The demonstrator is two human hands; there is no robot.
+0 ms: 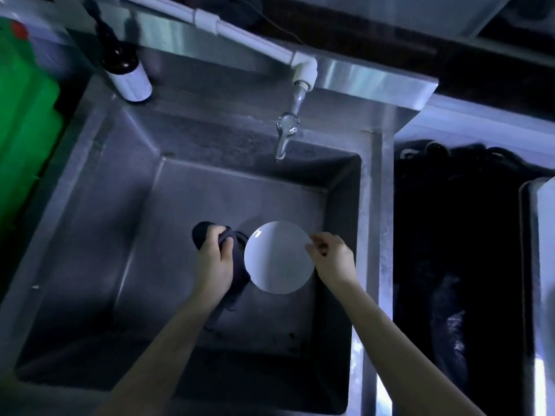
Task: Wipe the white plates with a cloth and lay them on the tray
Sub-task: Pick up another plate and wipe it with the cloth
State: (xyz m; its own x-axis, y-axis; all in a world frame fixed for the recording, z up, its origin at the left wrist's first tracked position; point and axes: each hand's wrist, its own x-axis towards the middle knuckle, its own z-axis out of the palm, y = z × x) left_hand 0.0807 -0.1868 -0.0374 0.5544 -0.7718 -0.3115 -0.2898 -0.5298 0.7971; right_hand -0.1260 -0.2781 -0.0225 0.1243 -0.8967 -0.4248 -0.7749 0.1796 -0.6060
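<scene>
Plate point(277, 258) in my right hand point(332, 255), white and round, held over the deep steel sink point(99, 223); my fingers pinch its right rim and its face tilts up toward me. My left hand point(214, 255) is closed around a dark cloth point(238, 265), bunched in the fist with one end hanging down, just beside the plate's left edge. A tap point(285, 133) juts from the sink's back wall above the plate. A dark bottle point(127, 72) with a white label stands on the sink's far-left corner.
</scene>
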